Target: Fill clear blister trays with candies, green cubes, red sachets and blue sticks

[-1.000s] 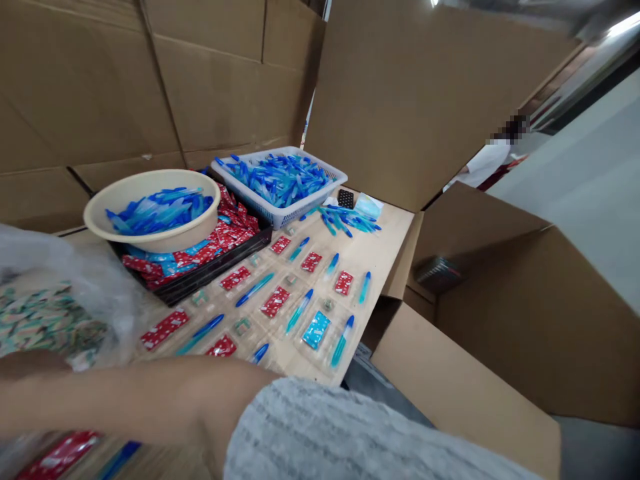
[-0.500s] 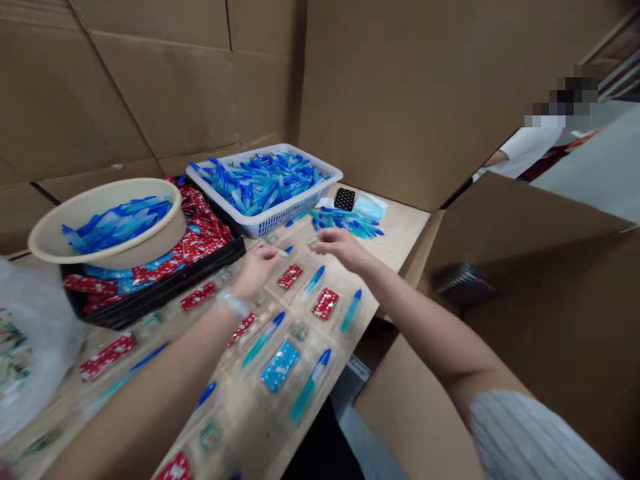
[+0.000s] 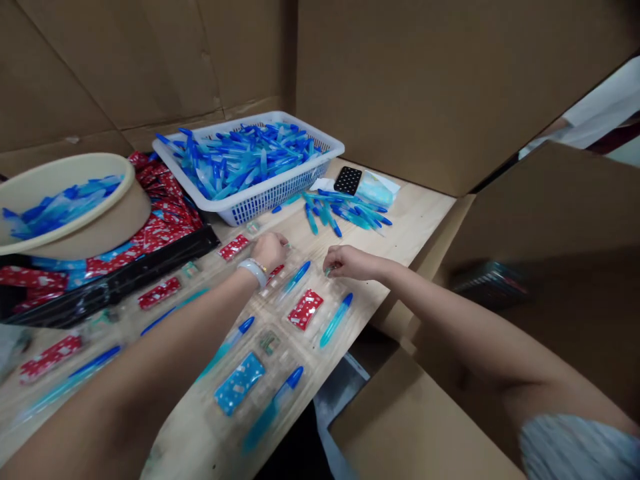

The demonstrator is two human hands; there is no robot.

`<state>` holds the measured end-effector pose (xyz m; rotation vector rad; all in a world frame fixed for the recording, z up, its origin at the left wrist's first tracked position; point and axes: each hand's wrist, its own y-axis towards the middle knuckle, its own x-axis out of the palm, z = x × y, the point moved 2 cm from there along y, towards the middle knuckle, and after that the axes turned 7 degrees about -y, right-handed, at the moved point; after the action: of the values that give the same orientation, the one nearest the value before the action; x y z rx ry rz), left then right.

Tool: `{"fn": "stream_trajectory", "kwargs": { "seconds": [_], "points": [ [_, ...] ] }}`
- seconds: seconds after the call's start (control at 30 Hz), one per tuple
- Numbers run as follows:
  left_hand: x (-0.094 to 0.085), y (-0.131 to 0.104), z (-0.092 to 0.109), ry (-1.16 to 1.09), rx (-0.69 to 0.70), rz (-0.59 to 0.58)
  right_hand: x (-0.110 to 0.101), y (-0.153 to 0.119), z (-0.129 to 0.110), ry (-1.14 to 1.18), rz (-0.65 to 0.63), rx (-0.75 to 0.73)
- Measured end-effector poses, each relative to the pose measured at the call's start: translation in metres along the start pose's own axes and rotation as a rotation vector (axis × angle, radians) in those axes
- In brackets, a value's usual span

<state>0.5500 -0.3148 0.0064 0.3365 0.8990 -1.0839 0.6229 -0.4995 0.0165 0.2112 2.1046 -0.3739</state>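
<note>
My left hand (image 3: 270, 251), with a pale bracelet on its wrist, reaches over the far end of the clear plastic trays. Its fingers are pinched together and mostly hide what is between them. My right hand (image 3: 350, 262) is closed on a small greenish piece (image 3: 328, 272), just above the tray corner nearest it. Close by lie a red dotted packet (image 3: 305, 309) and a pen-shaped teal piece with a blue end (image 3: 337, 320). Nearer to me are a blue dotted packet (image 3: 240, 384) and a small greenish piece (image 3: 269, 342) in its own tray compartment.
A white basket (image 3: 235, 215) full of blue pen-shaped pieces stands at the back. To its left, a cream basin (image 3: 117, 217) rests on a black box (image 3: 195, 245) of dotted packets. Loose blue pieces (image 3: 350, 212) and a black dotted packet (image 3: 348, 180) lie right of the basket. Cardboard (image 3: 550, 220) borders the table.
The view has shifted closer to the table. My hands are lower over the trays, and the left hand's fingers now point down at the far tray. My right hand still pinches a small piece.
</note>
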Motion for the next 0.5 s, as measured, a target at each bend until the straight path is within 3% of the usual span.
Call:
{"fn": "stream_trajectory", "kwargs": {
  "seconds": [0.13, 0.23, 0.5],
  "points": [
    [0.002, -0.004, 0.005, 0.163, 0.05, 0.029, 0.002, 0.006, -0.015, -0.206, -0.116, -0.129],
    [0.004, -0.007, 0.006, 0.249, 0.088, 0.092, 0.002, 0.007, -0.027, -0.289, -0.165, -0.14],
    [0.009, -0.008, 0.004, 0.279, 0.137, 0.134, 0.006, 0.007, -0.037, -0.274, -0.178, -0.202]
  ]
}}
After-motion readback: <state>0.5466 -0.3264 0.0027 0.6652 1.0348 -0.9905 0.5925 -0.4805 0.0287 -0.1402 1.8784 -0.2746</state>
